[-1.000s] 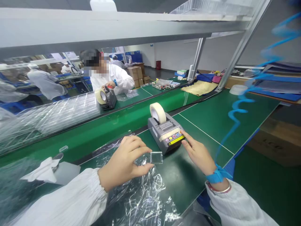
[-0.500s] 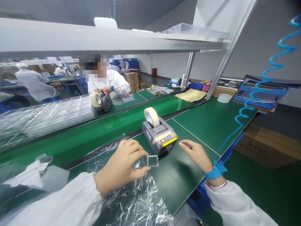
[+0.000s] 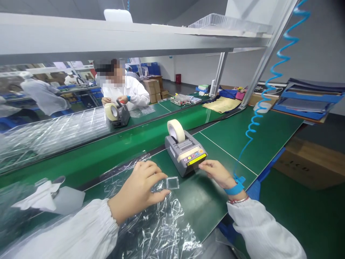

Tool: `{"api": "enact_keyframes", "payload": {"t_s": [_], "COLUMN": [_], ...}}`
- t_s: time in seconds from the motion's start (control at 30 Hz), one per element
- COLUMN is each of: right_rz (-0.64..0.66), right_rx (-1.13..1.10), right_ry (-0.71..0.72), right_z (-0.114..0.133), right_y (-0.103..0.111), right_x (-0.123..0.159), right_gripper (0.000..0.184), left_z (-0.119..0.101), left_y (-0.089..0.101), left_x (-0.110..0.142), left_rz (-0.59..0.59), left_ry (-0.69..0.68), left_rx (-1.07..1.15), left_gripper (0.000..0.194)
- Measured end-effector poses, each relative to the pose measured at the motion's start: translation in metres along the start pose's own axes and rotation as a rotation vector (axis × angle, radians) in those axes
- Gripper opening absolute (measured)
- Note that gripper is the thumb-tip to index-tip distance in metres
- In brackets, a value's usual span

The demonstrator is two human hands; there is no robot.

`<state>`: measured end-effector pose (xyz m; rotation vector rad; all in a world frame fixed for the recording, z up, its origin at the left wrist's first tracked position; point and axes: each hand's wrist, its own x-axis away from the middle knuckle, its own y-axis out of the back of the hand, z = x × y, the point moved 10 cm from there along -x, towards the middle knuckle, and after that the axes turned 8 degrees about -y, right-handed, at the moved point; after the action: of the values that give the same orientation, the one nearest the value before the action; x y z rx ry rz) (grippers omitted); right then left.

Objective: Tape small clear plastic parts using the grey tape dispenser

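Observation:
My left hand (image 3: 140,189) is closed in a pinch on a small clear square plastic piece (image 3: 173,182), held just above the green table over a crinkled clear plastic sheet (image 3: 161,226). A grey tape dispenser (image 3: 185,153) with a cream tape roll (image 3: 175,130) stands right behind the piece. At the dispenser's front outlet, below its yellow label, my right hand (image 3: 217,172) has thumb and forefinger pinched together. What they hold is too small to make out. A blue strap circles my right wrist.
A green conveyor belt (image 3: 107,151) runs behind the dispenser. Across it a co-worker in white (image 3: 126,90) handles another tape dispenser (image 3: 117,114). A white cloth (image 3: 37,196) lies at left. A blue coiled hose (image 3: 256,115) hangs at right, with a cardboard box (image 3: 309,162) below.
My right hand left the dispenser's buttons, pulled back, then came to its front outlet with fingers pinched. My left hand kept hold of the clear piece, nearly still.

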<state>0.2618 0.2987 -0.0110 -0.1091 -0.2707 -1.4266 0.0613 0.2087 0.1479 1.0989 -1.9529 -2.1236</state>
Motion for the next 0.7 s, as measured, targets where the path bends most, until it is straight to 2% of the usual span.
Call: {"api": "enact_keyframes", "payload": {"t_s": [0.1,0.17,0.3,0.43,0.57,0.7], "right_rz": [0.015,0.04,0.111,0.074,0.042,-0.007], "right_rx": [-0.054,-0.131,-0.266,-0.208,-0.176,-0.156], "right_ry": [-0.003,-0.006,0.013,0.067,0.086,0.092], "right_z": [0.012,0.023,0.045,0.057,0.059,0.062], "right_y": [-0.005,-0.016,-0.053,-0.081,-0.092,-0.091], "right_x": [0.017,0.034,0.064,0.076,0.077,0.079], "right_gripper": [0.035,0.033,0.03,0.029,0.028,0.027], "left_z": [0.0,-0.003,-0.01,-0.013,-0.016,-0.02], "left_y": [0.001,0.003,0.005,0.006,0.011,0.013], "left_x": [0.0,0.0,-0.002,-0.003,-0.003,-0.002], "left_rz": [-0.022,-0.046,-0.07,-0.076,-0.101,-0.113], "left_ry": [-0.002,-0.014,-0.038,-0.041,-0.048,-0.068], "left_rx": [-0.021,-0.045,-0.096,-0.137,-0.166,-0.179], "left_gripper": [0.023,0.022,0.021,0.02,0.019,0.019]}}
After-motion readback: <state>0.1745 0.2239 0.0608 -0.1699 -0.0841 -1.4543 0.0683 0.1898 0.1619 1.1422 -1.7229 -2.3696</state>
